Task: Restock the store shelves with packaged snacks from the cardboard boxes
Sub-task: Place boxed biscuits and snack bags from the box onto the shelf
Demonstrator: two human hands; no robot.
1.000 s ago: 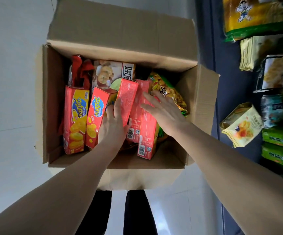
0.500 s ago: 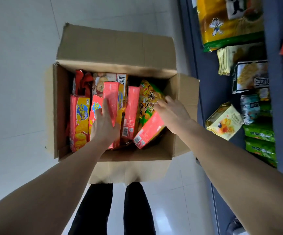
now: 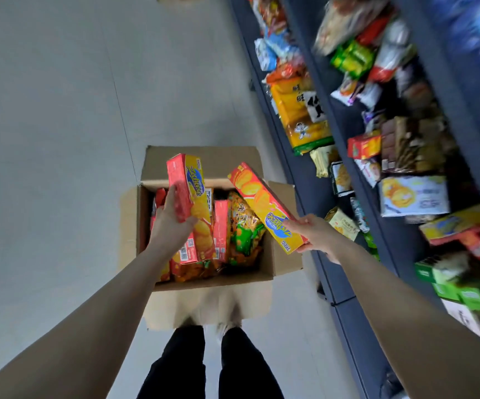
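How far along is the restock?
Done: dark shelves already hold many snacks. In hand: left hand and right hand each hold a red-and-yellow biscuit box. Left: the brown cardboard box still holds several packs.

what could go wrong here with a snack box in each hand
The right hand pinches its snack box only at the bottom end, so the long tilted box might lever out and fall. The shelves look crowded and untidy, so sliding boxes in may knock packets off.
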